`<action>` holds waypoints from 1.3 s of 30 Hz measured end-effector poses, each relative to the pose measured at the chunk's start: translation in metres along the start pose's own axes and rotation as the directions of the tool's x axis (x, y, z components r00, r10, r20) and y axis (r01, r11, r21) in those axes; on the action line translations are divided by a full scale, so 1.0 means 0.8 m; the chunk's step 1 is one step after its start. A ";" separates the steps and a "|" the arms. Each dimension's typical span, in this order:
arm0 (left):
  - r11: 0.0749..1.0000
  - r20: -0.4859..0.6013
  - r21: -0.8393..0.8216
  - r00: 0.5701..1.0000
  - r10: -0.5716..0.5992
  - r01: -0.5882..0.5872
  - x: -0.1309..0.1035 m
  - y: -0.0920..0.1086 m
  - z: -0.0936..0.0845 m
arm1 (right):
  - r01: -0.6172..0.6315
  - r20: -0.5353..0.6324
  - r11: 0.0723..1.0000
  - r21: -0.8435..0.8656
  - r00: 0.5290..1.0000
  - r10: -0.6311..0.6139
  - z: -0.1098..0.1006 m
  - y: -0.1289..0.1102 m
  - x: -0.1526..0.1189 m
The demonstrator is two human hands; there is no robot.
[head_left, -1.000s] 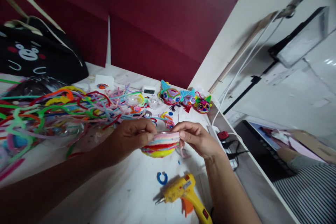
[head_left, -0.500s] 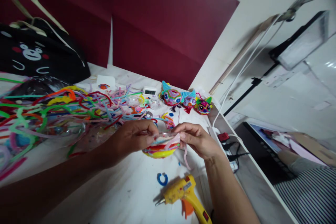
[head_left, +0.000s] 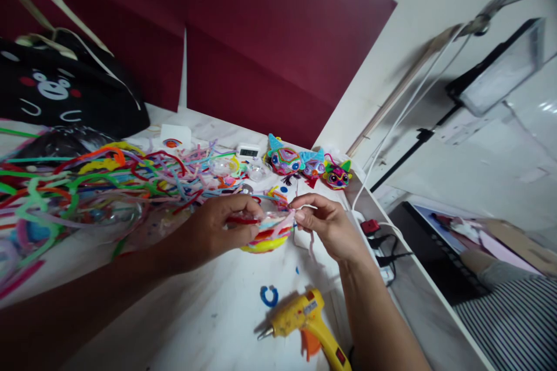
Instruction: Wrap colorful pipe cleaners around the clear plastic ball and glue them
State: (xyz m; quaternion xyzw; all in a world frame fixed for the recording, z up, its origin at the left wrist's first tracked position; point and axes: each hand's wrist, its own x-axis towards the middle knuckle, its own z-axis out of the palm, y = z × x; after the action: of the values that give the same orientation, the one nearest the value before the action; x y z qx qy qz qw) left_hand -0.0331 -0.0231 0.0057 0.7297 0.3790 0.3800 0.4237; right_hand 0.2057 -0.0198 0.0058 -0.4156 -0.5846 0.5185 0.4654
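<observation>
Between my hands is a clear plastic half-ball (head_left: 267, 237) wrapped in bands of coloured pipe cleaner, yellow, red, pale blue and pink. My left hand (head_left: 230, 223) grips its left side, thumb in front and fingers over the rim. With thumb and forefinger, my right hand (head_left: 319, 223) pinches a light pink pipe cleaner (head_left: 311, 243) at the right of the rim; its loose end hangs below. Nearer me on the table lie a yellow glue gun (head_left: 300, 316), nozzle pointing left, and a curled blue pipe cleaner piece (head_left: 269, 296).
A heap of pipe cleaners (head_left: 100, 179) covers the left, below a black bag (head_left: 65, 87). At the back stand a small digital display (head_left: 248, 151) and several decorated animal-like balls (head_left: 285, 161). A power strip (head_left: 385, 272) with plugs runs along the right edge. Another person's striped clothing (head_left: 509, 319) shows at far right.
The half-ball has shifted slightly right and up, turning a little in my left hand. My right fingers have moved slightly left and up along the rim with the pink pipe cleaner.
</observation>
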 end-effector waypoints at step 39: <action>0.947 -0.128 0.251 0.963 0.238 -0.201 0.001 0.009 0.004 | -0.249 -0.109 0.326 -0.912 0.912 0.395 -0.026 0.077 -0.190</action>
State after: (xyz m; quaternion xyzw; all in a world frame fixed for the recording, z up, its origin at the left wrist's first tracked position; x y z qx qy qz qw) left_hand -0.0282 -0.0259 0.0109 0.7804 0.3696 0.4332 0.2582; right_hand 0.2601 -0.1553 -0.0723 -0.6728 -0.7058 0.2218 0.0090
